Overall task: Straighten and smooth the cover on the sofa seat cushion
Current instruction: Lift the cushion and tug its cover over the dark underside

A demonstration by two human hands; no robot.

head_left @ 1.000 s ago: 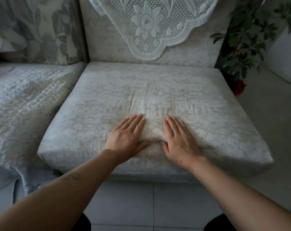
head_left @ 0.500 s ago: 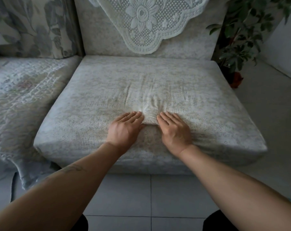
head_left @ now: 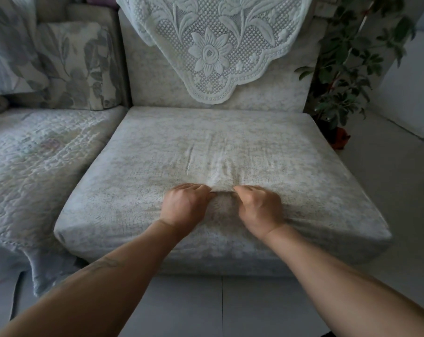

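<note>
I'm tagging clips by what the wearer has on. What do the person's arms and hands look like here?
Both forearms are bare up to the frame edge, with no sleeves in view. The left hand and right hand wear no gloves, rings or watch that show. A faint dark marking, perhaps a tattoo, crosses the left forearm.

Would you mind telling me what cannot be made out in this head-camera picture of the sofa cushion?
- Fingertips of the left hand and right hand: curled under into the cover, hidden by the knuckles.
- Fabric beneath both hands: covered by them.
- Plant pot: mostly hidden behind the seat cushion; its top is cut off by the frame edge.
- Lace doily: top cut off by the upper edge.
</note>
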